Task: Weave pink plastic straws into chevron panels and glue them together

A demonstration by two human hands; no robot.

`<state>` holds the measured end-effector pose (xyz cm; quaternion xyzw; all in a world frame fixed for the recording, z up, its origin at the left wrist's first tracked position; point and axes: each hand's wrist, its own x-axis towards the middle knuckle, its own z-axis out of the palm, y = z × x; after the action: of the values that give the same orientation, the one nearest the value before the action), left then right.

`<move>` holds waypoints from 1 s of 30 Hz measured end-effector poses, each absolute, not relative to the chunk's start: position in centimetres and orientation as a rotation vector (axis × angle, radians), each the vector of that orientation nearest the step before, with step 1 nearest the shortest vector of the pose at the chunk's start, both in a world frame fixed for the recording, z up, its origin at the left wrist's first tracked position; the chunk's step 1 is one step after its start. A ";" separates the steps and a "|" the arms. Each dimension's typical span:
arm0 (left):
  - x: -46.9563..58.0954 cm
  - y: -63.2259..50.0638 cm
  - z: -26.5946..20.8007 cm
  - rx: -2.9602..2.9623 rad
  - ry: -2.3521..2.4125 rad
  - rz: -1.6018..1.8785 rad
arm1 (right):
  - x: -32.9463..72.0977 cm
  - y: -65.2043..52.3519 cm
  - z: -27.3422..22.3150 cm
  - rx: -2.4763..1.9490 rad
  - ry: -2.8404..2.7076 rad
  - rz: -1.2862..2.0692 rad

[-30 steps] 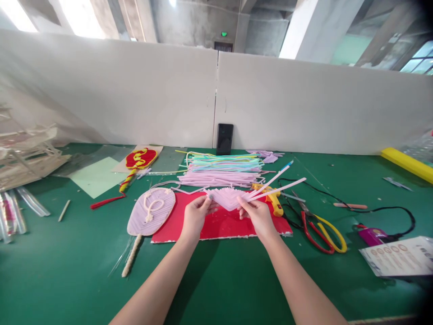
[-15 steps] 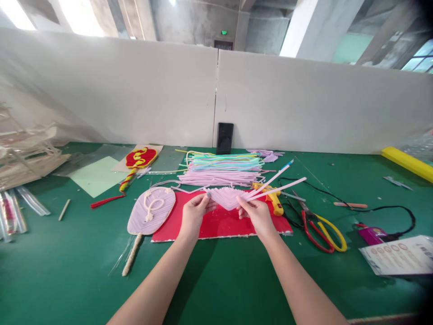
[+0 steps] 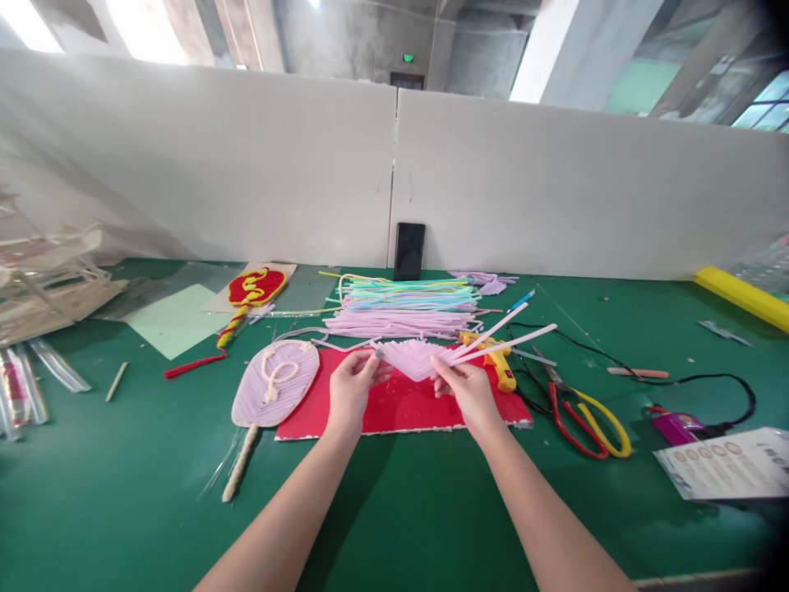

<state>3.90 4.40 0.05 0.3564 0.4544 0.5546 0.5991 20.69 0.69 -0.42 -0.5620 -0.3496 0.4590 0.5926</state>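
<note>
Between my hands, above a red board [image 3: 407, 415], is a piece woven from pale pink pipe cleaners [image 3: 410, 358], with two loose ends sticking out to the upper right. My left hand [image 3: 353, 385] pinches its left edge between thumb and fingers. On its right side, my right hand [image 3: 467, 390] grips it near the base of the loose ends. Behind it lies a pile of pipe cleaners [image 3: 403, 308] in pink, blue, green and yellow. A yellow glue gun [image 3: 504, 370] rests just right of my right hand.
A pale purple fan [image 3: 275, 382] overlaps the board's left side. Farther left lies a red and yellow fan-shaped piece [image 3: 256, 288] with a tassel. At right are red and yellow handled scissors [image 3: 583, 419], a black cable and a purple device [image 3: 678, 426]. A phone [image 3: 409, 251] leans on the partition.
Almost nothing differs. Both hands keep their hold on the pink woven piece, and one loose end has shifted very slightly.
</note>
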 end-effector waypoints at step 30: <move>3.6 4.3 0.1 1.190 1.164 1.346 | 20.9 0.8 -0.8 -1.306 -0.840 1.007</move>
<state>3.56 4.27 0.12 0.4876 0.4769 0.5518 0.4799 20.93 0.76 -0.84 -0.5638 -0.3625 0.4348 0.6014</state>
